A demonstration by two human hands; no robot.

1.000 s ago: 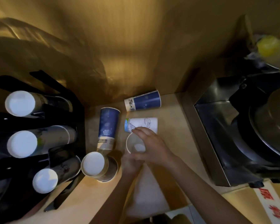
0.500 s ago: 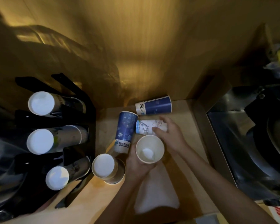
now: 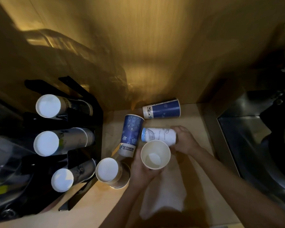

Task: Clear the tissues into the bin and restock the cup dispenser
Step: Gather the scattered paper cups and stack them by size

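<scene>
My left hand grips an upright white paper cup, its open mouth facing me. My right hand is closed around the wide end of a white printed cup lying on its side on the wooden counter. A tall blue cup leans beside them, and another blue cup lies against the back wall. A white tissue lies flat under my forearms. The black cup dispenser at the left holds three cup stacks, bottoms toward me.
A short stack of upside-down cups stands right by the dispenser's lower slot. A steel sink with dark cookware fills the right side. Plastic bags crowd the far left. A wooden wall closes off the back.
My right hand has let go of the upright cup, reached back and closed on the lying white cup. My left hand has raised the upright cup slightly. The camera view shifted.
</scene>
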